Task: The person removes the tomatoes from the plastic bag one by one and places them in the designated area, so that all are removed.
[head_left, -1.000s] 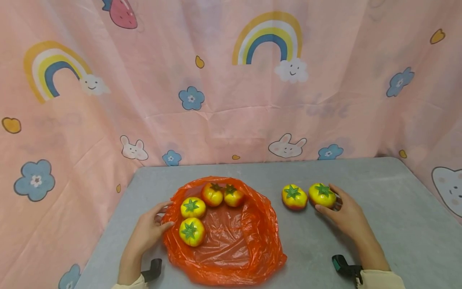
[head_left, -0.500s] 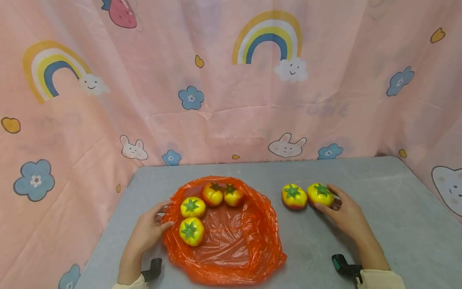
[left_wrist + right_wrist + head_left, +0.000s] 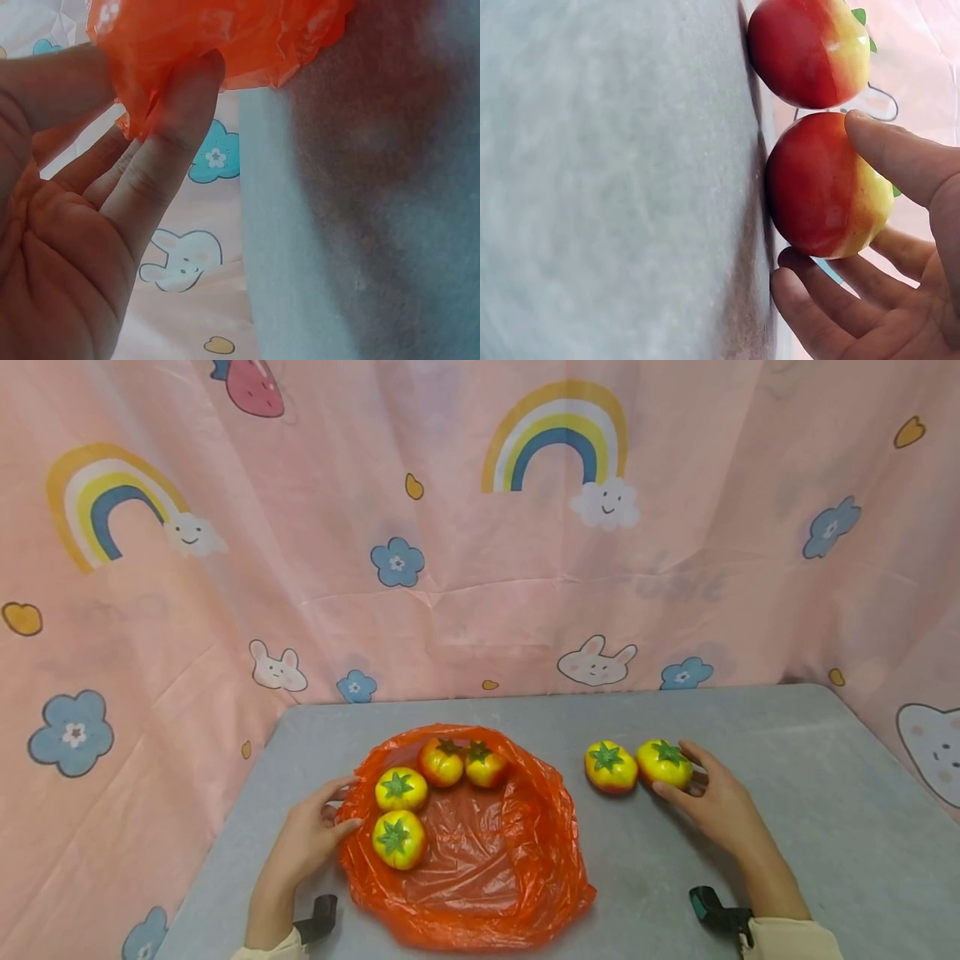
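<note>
Held the outer fruit (image 3: 663,766), yellow above and red below, in the right hand (image 3: 716,795), with thumb against the near side and fingers curved round the far and right sides. Had it low at the grey table (image 3: 825,793), green leaf upward, out by the fingertips rather than deep in the palm. Saw the inner fruit (image 3: 611,768) just to the left, outside the grip; could not tell contact from a narrow gap between the two.

Pinched the left edge of the orange bag (image 3: 468,864) between thumb and fingers of the left hand (image 3: 309,839). Found four pieces inside: near the pinched edge, a front fruit (image 3: 399,841) and a second fruit (image 3: 401,790); by the far rim, a third fruit (image 3: 441,763) and a fourth fruit (image 3: 486,766).
</note>
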Demonstrator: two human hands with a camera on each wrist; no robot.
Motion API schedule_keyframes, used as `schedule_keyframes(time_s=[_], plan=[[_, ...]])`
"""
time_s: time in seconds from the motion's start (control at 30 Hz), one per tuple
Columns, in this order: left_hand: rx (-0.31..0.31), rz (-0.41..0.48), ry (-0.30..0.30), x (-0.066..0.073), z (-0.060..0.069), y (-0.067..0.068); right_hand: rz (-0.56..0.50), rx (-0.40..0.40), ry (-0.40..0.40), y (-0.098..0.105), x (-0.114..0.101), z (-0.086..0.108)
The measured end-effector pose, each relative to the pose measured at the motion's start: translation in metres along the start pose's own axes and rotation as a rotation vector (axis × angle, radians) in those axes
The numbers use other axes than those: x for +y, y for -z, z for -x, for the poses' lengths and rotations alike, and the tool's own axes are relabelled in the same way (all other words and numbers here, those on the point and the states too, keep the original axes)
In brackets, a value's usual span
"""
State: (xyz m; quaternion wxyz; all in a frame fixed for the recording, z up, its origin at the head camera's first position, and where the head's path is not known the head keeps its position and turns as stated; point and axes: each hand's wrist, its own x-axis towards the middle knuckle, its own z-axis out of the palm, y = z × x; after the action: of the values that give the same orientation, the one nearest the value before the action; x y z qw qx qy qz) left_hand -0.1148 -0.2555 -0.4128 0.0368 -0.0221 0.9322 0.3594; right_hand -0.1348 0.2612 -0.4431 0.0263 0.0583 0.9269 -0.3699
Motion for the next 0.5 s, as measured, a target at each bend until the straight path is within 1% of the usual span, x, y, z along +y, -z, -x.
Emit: schedule_keyframes(time_s=[0.13,0.23,0.3,0.37,0.43,0.5], plan=[[0.003,0.001,-0.01,-0.001,-0.002,0.0,0.016,0.015,0.02,0.005,-0.003,0.0],[0.002,0.011,-0.021,-0.001,-0.003,-0.001,0.041,0.05,0.042,0.013,-0.013,0.002],[0.004,0.019,-0.023,-0.001,-0.004,-0.001,0.057,0.069,0.052,0.017,-0.027,0.005],[0.004,0.022,-0.016,0.0,-0.004,-0.001,0.069,0.096,0.082,0.019,-0.046,0.011],[0.006,0.017,-0.01,0.0,-0.003,-0.001,0.073,0.115,0.14,0.018,-0.069,0.018],[0.006,0.009,-0.012,0.0,-0.002,-0.001,0.057,0.117,0.215,0.014,-0.093,0.025]])
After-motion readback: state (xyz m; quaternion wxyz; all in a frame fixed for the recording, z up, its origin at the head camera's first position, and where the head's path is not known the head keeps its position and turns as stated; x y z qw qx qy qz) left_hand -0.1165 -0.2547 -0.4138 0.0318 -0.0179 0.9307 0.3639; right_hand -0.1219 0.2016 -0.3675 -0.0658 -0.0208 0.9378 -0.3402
